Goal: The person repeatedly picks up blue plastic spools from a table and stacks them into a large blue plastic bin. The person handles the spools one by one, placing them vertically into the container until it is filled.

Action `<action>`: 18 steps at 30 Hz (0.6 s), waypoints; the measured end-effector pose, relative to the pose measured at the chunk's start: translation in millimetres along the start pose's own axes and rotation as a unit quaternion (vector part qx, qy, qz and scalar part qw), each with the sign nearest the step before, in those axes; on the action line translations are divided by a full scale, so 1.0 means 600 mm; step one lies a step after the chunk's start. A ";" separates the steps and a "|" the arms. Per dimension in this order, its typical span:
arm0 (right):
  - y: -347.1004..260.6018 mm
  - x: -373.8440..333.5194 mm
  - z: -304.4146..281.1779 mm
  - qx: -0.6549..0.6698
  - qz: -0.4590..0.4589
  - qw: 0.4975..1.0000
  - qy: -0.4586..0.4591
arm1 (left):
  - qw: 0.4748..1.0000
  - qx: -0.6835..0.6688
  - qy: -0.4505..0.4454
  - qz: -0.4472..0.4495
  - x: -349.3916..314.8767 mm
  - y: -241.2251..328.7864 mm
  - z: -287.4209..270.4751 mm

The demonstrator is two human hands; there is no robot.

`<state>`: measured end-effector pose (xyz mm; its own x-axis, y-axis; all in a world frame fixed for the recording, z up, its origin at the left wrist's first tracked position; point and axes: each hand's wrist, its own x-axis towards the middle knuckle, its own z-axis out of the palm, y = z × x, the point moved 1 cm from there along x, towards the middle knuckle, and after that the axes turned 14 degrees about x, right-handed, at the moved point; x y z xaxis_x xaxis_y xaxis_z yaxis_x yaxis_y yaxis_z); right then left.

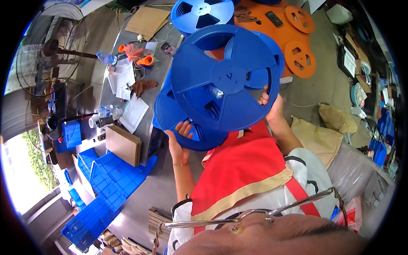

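I hold up a large blue plastic reel (225,78) with open spokes, tilted toward me. My right hand (272,106) grips its right lower rim. A second blue reel (178,123) sits behind and below it, and my left hand (178,140) holds that one at its lower edge, fingers curled over the rim. Another blue reel (202,12) lies flat on the table farther away. My red vest (242,165) fills the view below the reels.
A grey table (157,76) carries papers, orange tape rolls (146,60), cardboard (146,21) and plastic bottles. Orange discs (299,57) lie on an orange sheet at the far right. Blue crates (106,178) stand on the floor at left, near a standing fan (51,46). Sacks (318,136) lie at right.
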<state>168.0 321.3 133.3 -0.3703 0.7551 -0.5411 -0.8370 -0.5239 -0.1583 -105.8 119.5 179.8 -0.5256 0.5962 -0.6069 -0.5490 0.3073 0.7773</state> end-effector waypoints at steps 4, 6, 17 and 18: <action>0.037 -0.004 -0.020 -0.025 0.079 0.996 -0.012 | 0.997 -0.039 -0.062 0.009 -0.005 0.002 0.006; 0.062 0.000 -0.025 -0.041 0.114 0.993 0.007 | 0.986 -0.138 -0.092 0.009 -0.026 0.015 0.015; 0.168 0.025 0.010 -0.189 0.232 0.952 -0.059 | 0.983 -0.164 -0.006 0.086 -0.106 -0.023 -0.083; 0.175 0.034 0.007 -0.247 0.186 0.949 -0.054 | 0.982 -0.166 0.008 0.090 -0.114 -0.029 -0.091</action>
<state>70.6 283.2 109.2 -0.6657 0.5030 -0.5513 -0.3588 -0.8635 -0.3545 -95.6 33.0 199.1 -0.6419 0.6066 -0.4691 -0.6264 -0.0619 0.7770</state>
